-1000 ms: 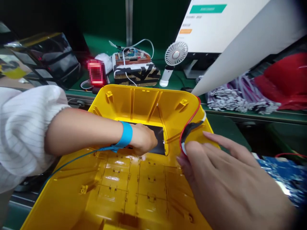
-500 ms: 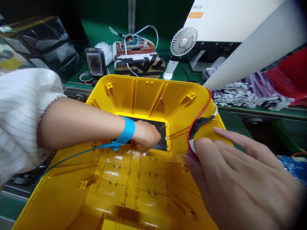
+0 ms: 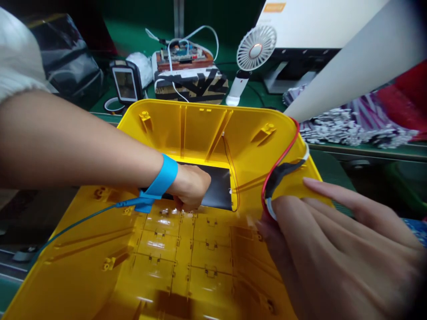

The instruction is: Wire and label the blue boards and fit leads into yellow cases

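Observation:
A large yellow plastic housing lies with its hollow inside facing me. My left hand, with a blue wrist strap round its wrist, is curled closed against a flat black panel on the far part of the housing floor. Its fingertips are turned down and hidden, so I cannot see whether anything is in them. Over the right rim, my right hand pinches a cable bundle of red and white wires partly wrapped in black. Thin wires run up the inner wall beside the panel.
Behind the housing stand a taped cardboard box bearing a circuit board, a small white fan and a handheld device. Bundled white-ended strips lie at right under a slanting white sheet. The strap's cord crosses the left rim.
My left hand has slid left along the black panel, uncovering more of its right part. My right hand keeps its pinch on the cable bundle. The view has shifted slightly.

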A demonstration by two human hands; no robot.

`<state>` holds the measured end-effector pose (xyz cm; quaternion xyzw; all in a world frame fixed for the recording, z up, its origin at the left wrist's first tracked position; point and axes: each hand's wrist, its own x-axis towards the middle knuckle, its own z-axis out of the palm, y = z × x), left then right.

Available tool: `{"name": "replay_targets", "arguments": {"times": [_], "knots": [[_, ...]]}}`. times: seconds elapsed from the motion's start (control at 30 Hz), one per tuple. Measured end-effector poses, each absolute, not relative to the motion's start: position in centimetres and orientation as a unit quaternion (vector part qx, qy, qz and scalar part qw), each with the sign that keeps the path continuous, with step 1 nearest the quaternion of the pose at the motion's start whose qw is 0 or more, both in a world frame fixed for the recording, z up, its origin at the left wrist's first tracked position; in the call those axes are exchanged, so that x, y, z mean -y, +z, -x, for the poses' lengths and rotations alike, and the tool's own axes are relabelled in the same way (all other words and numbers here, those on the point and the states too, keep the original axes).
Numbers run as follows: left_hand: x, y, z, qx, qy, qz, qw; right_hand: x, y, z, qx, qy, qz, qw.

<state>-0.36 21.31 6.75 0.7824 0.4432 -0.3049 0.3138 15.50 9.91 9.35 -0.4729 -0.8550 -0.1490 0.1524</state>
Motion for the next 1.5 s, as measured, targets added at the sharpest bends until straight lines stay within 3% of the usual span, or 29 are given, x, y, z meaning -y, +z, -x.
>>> {"name": "replay_targets", "arguments": {"times": [0.2,0.43,0.7,1.5], "knots": [[-20.2,7.2,0.9,-0.435,-0.309,-0.815,0.228,-9.8,9.7,-15.2,0.845,-0.139,0.507,0.096],[-19.4,6.4,1.2,-0.457,-0.286,-0.811,0.228,-9.8,9.7,-15.1,0.848,-0.142,0.484,0.163],[-18.9,6.1,1.7,-0.443,-0.253,-0.836,0.203,-9.9,10.2,-14.8,0.85,-0.132,0.487,0.151],[-18.8,5.7,2.4,-0.469,-0.216,-0.811,0.276,-9.8,10.4,-14.5,0.843,-0.122,0.499,0.156]]}}
